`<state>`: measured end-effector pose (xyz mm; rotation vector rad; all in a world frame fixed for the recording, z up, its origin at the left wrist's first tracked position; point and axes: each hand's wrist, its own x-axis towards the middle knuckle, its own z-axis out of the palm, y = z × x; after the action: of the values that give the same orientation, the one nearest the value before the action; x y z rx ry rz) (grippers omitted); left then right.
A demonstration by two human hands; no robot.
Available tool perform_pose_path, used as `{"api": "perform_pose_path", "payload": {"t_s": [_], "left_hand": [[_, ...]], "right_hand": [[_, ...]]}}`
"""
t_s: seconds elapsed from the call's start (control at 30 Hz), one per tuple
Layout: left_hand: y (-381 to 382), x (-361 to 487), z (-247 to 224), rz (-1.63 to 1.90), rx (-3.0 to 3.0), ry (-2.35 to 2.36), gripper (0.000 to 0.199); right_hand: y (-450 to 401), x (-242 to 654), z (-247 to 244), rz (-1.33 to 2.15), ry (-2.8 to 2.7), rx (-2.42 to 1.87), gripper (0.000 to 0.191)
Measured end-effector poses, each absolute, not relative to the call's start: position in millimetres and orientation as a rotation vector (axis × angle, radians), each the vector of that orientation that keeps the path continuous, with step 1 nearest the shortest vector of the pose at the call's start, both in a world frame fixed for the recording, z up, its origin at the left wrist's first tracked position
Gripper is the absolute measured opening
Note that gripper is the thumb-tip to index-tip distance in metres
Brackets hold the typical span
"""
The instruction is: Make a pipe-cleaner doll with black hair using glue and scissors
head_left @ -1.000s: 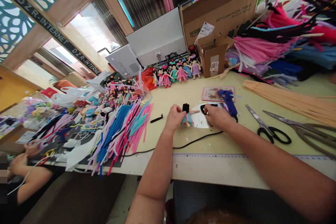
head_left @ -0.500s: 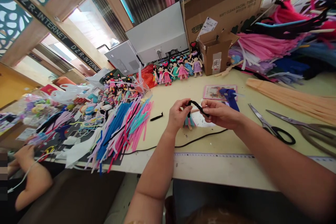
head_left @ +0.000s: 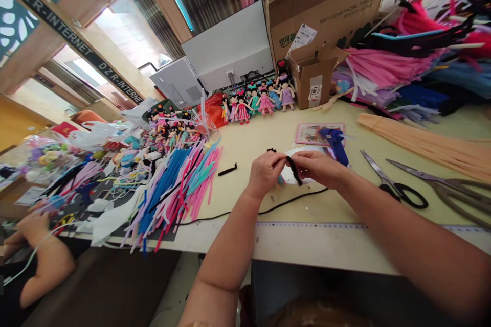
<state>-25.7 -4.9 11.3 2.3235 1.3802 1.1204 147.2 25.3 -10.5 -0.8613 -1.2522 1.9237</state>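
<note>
Between my hands is a black pipe cleaner (head_left: pixel 294 170), bent so that one part hangs down below my fingers. My left hand (head_left: pixel 265 172) is closed in a pinch on it, and a black end shows above the knuckles. My right hand (head_left: pixel 316 166) pinches it from the other side, its fingertips close to the left ones. Behind my left hand a small doll is mostly covered; only a bit of its lower part shows. A short black pipe cleaner piece (head_left: pixel 227 169) lies on the table to the left.
Two pairs of scissors, one black-handled (head_left: pixel 399 189) and one larger (head_left: pixel 441 184), lie at right. A blue glue gun (head_left: pixel 336 146) rests by a pink-edged card (head_left: pixel 307 133). Pipe cleaners (head_left: pixel 172 184) spread left, finished dolls (head_left: pixel 253 104) stand behind. A co-worker's arm (head_left: pixel 48 250) is at far left.
My hands have come closer together. The black pipe cleaner, arched between them before, now hangs down from the pinch, and my left hand has turned over the doll.
</note>
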Motion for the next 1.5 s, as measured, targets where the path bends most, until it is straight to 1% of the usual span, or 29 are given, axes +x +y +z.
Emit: {"api": "perform_pose_path", "payload": {"t_s": [0.27, 0.47, 0.63, 0.83, 1.1, 1.37, 1.5], "left_hand": [[-5, -24, 10, 1.157, 2.357, 1.39, 0.015], [-4, -24, 8, 1.204, 2.27, 1.512, 0.012], [-5, -20, 6, 1.167, 2.148, 1.627, 0.008], [-5, -19, 8, 1.079, 2.07, 1.729, 0.011], [-5, -21, 9, 1.044, 1.963, 1.6, 0.017], [-5, -19, 9, 0.998, 2.053, 1.622, 0.022], [-5, -19, 8, 0.998, 2.056, 1.605, 0.019]], "right_hand": [[22, 145, -6, 1.984, -1.139, -0.82, 0.036], [20, 141, -8, 1.948, -1.047, -0.781, 0.035], [21, 140, -11, 1.953, -0.993, -0.721, 0.034], [21, 141, -5, 1.912, -0.909, -0.697, 0.033], [22, 146, 2, 1.826, -0.926, -0.732, 0.034], [21, 144, -2, 1.889, -0.999, -0.712, 0.032], [22, 145, -1, 1.861, -0.93, -0.721, 0.033]]}}
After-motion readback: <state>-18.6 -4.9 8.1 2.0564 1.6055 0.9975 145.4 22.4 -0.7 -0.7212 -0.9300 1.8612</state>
